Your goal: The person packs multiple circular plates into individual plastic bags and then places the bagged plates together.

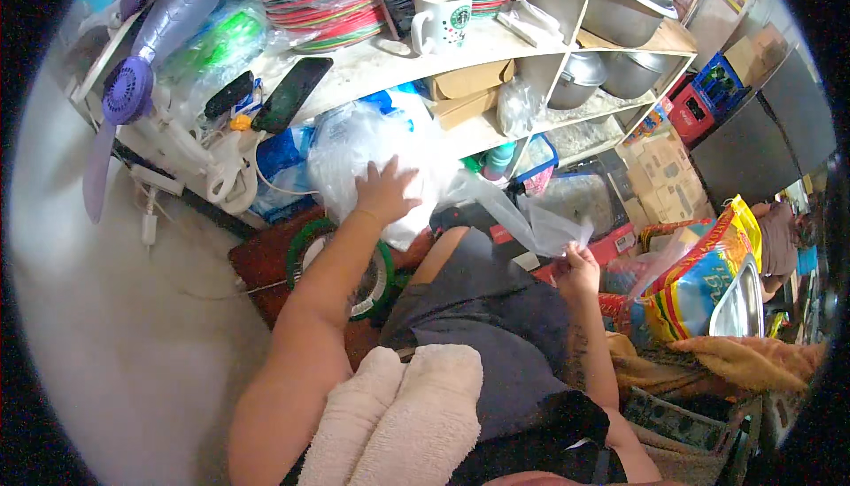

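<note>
My left hand lies with spread fingers against a bulging white plastic bag at the front of the shelving. To the right, my right hand pinches the end of a stretched strip of thin translucent plastic, which runs back towards the bag. What the bag holds is hidden. Below it, a round green-rimmed thing sits near my legs, partly behind my left forearm. A pale towel hangs down in front of me.
White shelving holds stacked colourful plates, a white mug, a dark phone and metal pots. A purple fan stands left. At right are a yellow-and-blue sack, a metal basin and another person.
</note>
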Action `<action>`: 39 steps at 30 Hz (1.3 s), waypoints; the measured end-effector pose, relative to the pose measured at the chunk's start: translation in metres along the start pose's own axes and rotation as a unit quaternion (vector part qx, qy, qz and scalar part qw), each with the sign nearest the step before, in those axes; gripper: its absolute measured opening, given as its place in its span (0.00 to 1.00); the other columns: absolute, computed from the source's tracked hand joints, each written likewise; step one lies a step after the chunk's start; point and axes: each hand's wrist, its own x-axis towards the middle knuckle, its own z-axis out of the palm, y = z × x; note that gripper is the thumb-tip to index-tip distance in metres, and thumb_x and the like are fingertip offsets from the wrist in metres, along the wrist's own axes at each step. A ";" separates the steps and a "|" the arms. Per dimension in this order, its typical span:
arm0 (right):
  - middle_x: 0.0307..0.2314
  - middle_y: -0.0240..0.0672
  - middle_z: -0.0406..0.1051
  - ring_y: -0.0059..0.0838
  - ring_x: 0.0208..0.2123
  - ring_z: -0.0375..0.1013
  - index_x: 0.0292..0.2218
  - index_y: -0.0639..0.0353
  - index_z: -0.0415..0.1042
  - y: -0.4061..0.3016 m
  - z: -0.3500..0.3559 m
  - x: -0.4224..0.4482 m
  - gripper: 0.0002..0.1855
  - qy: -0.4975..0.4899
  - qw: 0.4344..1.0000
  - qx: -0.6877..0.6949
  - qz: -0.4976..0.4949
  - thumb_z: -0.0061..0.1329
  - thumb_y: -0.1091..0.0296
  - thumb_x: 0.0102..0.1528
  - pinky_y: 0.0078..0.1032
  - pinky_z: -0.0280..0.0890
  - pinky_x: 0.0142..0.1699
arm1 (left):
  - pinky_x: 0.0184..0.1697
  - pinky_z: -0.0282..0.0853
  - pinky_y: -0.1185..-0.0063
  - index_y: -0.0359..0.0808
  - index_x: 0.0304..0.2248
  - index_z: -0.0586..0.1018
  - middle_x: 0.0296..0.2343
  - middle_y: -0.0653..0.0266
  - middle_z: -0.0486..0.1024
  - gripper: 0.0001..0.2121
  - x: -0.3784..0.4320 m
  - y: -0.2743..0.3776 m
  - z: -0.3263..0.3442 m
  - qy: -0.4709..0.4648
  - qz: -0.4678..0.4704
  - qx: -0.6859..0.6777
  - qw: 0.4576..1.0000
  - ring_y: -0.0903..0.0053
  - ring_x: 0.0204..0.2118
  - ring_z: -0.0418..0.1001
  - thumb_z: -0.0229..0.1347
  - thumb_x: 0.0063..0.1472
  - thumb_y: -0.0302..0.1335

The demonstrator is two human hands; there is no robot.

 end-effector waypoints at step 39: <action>0.26 0.32 0.69 0.21 0.23 0.68 0.37 0.58 0.64 -0.052 0.048 -0.076 0.03 -0.155 0.955 -0.044 -0.249 0.42 0.70 0.63 0.20 0.68 0.28 | 0.64 0.48 0.69 0.41 0.58 0.62 0.57 0.53 0.59 0.44 -0.035 0.139 -0.089 -0.063 0.278 -0.365 0.886 0.60 0.61 0.55 0.69 0.40 0.31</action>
